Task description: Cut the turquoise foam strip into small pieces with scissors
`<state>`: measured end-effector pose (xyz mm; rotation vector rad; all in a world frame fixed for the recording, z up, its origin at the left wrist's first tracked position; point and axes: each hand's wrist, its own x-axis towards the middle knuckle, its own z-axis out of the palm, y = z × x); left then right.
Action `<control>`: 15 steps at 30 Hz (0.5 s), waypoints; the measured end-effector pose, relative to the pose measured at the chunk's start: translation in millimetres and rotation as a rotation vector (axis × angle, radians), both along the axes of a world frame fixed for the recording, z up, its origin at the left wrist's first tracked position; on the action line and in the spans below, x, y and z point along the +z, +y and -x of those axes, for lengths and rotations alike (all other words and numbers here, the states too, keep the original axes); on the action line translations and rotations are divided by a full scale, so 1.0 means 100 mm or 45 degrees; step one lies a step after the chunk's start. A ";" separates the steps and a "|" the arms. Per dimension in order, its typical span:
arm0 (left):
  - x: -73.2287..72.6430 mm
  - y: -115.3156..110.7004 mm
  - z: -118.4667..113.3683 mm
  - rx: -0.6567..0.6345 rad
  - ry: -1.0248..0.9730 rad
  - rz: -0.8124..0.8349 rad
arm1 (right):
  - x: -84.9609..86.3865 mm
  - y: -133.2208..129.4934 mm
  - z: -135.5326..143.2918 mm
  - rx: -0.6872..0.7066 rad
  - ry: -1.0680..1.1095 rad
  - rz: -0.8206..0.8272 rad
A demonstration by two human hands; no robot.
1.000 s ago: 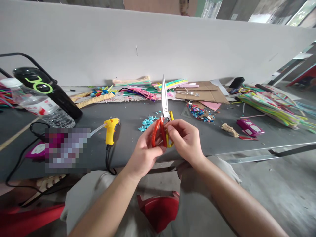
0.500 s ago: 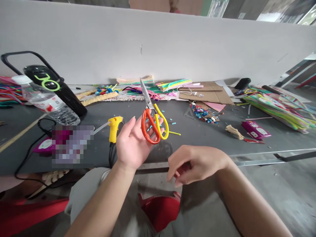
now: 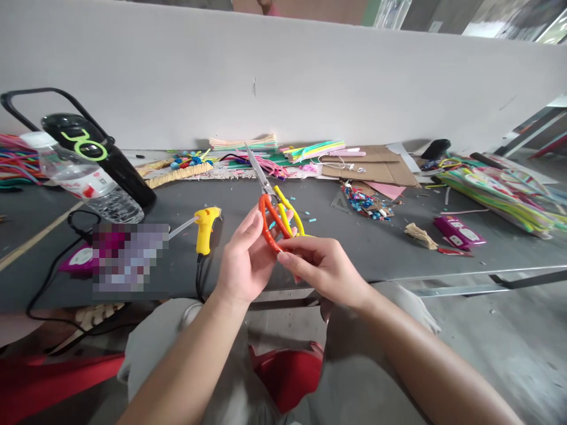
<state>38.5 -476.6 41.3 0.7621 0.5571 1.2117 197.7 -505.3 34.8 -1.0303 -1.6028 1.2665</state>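
Note:
A pair of scissors (image 3: 266,186) with one red and one yellow handle is held above the table, its closed blades pointing up and away. My left hand (image 3: 246,263) holds it from the left, palm up, with the thumb by the red handle and the fingers behind the loops. At the lower end of the handles, my right hand (image 3: 330,268) pinches the red loop between thumb and fingers. Part of the yellow loop is hidden behind my right fingers. Small blue-green snippets (image 3: 312,220) lie on the table just beyond the scissors.
To the left stand a yellow glue gun (image 3: 204,231), a plastic bottle (image 3: 104,189) and a black flask (image 3: 121,171). Pipe cleaners (image 3: 314,151) and cardboard (image 3: 370,165) line the white partition (image 3: 283,77). A purple packet (image 3: 459,232) lies at right, near a pipe-cleaner bundle (image 3: 500,198).
My right hand has risen from the table's front edge and taken hold of the scissors' handles. The scissors have turned slightly, and my left thumb has come closer to the red loop.

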 end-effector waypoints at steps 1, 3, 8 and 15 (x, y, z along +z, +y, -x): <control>0.00 0.00 0.00 0.003 0.012 -0.007 | -0.01 0.00 0.02 0.007 0.016 0.012; 0.00 0.00 -0.01 0.012 0.021 -0.028 | -0.03 -0.01 0.03 0.031 0.054 0.044; -0.02 0.00 -0.01 0.002 -0.003 -0.092 | -0.03 -0.03 0.03 0.039 0.082 0.062; -0.02 0.01 -0.06 -0.033 0.034 -0.177 | -0.08 -0.06 0.12 -0.144 -0.118 -0.105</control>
